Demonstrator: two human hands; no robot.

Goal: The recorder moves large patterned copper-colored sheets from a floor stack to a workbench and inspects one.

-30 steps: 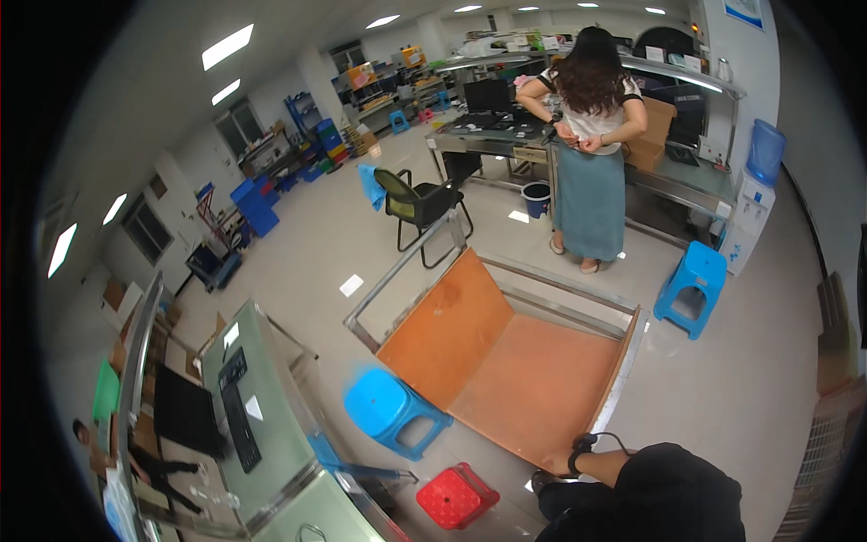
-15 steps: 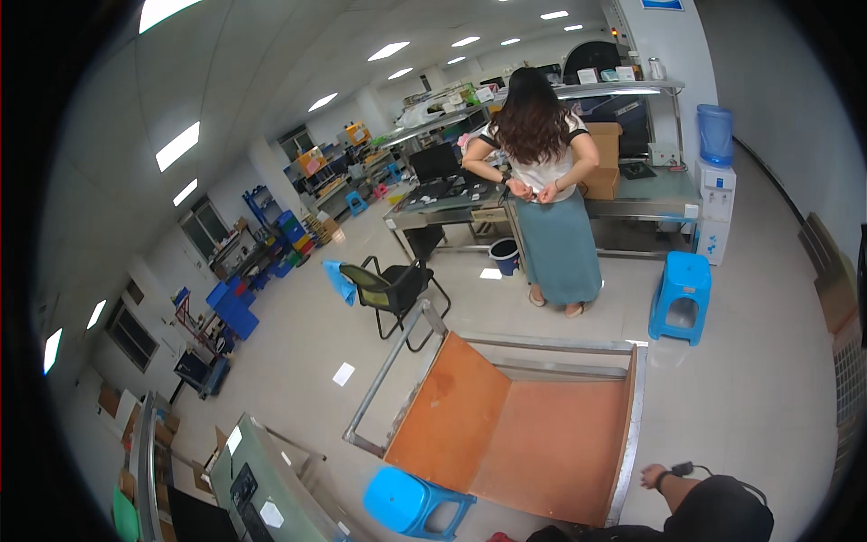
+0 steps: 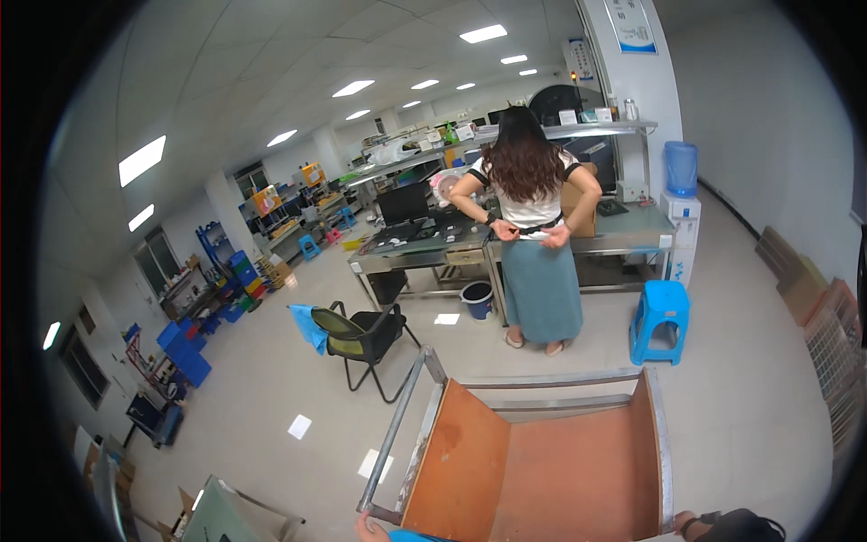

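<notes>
The left hand (image 3: pixel 370 528), out of view half a second ago, now shows at the near left corner of a metal frame with orange panels (image 3: pixel 569 470), which lies at near centre. The right hand (image 3: pixel 686 522), earlier stretched out apart from it, is now at its near right corner. Whether either hand grips, I cannot tell. Far off, a dark bucket (image 3: pixel 477 303) stands on the floor and a cardboard box (image 3: pixel 582 215) on the bench (image 3: pixel 632 219); their contents are unclear.
</notes>
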